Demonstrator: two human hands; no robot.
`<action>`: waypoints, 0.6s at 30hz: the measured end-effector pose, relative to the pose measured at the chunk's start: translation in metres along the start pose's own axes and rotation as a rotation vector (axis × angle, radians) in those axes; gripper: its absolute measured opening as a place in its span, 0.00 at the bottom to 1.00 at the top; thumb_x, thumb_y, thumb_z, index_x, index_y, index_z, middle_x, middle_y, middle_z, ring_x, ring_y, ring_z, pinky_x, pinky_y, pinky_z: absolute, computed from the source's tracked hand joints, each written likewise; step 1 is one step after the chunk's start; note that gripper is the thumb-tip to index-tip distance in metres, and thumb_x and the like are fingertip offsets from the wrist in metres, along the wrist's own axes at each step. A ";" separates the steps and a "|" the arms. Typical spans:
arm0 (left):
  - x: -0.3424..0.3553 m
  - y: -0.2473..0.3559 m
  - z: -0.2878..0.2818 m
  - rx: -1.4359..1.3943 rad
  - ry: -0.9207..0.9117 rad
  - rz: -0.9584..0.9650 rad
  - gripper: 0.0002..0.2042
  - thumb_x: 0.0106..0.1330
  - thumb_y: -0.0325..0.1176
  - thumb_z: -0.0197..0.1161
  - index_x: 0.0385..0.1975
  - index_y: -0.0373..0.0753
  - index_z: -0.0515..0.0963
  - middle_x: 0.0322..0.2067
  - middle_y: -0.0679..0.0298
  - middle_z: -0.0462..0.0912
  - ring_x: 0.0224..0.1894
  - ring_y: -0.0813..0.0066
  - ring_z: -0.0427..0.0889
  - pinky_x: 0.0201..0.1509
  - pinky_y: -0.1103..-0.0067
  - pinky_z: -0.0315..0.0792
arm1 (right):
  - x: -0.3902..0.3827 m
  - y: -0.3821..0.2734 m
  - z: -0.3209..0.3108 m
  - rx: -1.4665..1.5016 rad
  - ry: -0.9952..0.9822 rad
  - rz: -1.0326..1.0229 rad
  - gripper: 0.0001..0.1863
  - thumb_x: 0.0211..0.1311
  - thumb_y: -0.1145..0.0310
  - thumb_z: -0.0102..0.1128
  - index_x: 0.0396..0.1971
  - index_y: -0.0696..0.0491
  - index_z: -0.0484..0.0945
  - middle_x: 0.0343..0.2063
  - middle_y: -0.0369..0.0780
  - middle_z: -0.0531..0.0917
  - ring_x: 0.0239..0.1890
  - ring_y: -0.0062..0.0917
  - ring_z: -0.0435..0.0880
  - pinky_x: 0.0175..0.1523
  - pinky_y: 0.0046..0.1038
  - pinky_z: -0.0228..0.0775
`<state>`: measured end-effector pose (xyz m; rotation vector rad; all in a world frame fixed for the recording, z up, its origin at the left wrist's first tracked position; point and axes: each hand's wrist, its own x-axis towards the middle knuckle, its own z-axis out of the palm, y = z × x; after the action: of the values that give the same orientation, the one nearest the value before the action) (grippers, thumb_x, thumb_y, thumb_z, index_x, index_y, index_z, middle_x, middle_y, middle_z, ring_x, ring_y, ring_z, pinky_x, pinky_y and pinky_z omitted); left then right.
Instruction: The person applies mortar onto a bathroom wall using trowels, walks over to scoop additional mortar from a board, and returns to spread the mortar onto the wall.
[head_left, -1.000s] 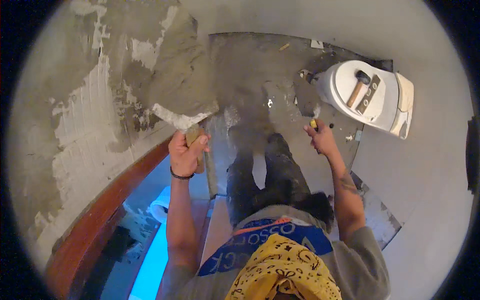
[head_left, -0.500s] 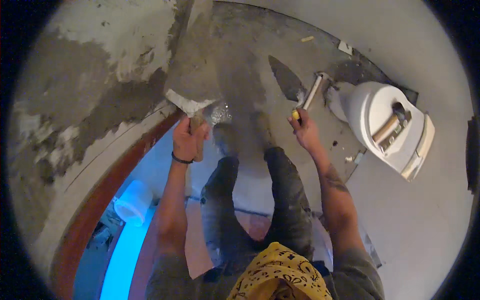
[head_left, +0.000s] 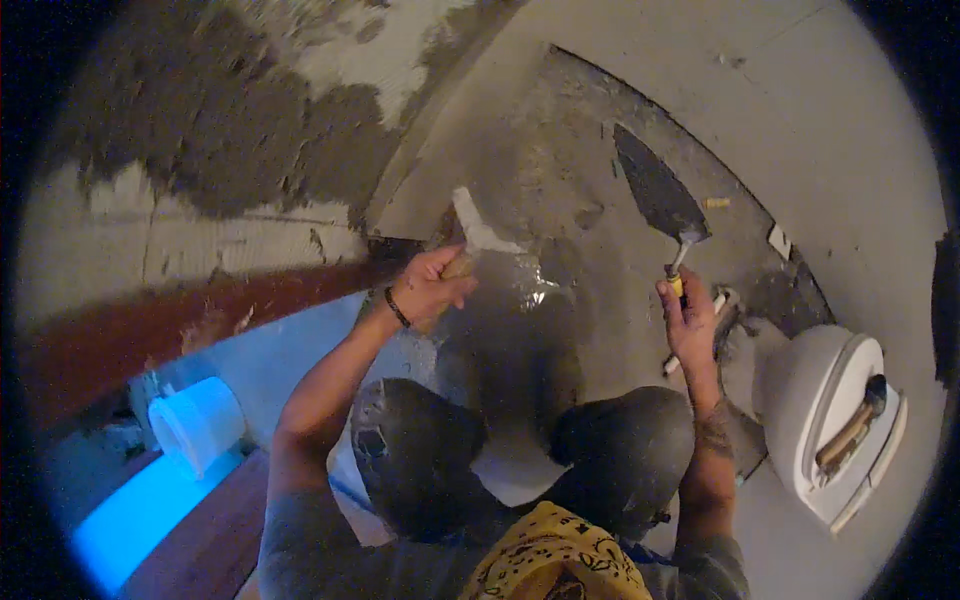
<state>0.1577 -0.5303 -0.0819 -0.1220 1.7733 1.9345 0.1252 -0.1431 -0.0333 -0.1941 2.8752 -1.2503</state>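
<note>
My left hand grips a wooden-handled float or scraper with pale mortar along its edge, held near the lower edge of the rough wall. My right hand is closed on the yellow handle of a pointed trowel, its dark blade angled up over the grey floor. Patches of wet and pale mortar cover the wall at upper left. My bent knees in dark trousers are below and between my hands.
A white toilet stands at the right, a hammer lying on it. A white bucket sits at lower left in blue light, below a red-brown strip. A pale rod and small scraps lie on the floor.
I have gone from standing to crouching, knees bent. The view has turned, the toilet appearing lower right. Both hands appear further right, still holding their tools; the trowel blade now shows broadly.
</note>
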 end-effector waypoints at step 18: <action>-0.048 0.026 0.005 -0.059 0.072 0.227 0.07 0.61 0.29 0.62 0.36 0.36 0.74 0.22 0.72 0.74 0.21 0.86 0.72 0.25 0.85 0.68 | 0.051 -0.060 -0.050 -0.557 0.006 -0.757 0.17 0.49 0.60 0.66 0.38 0.51 0.74 0.24 0.42 0.75 0.27 0.39 0.76 0.28 0.36 0.66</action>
<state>0.1899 -0.5405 -0.0384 -0.0109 1.8454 2.1676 0.0787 -0.1531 0.0465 -1.3654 3.1685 -0.3854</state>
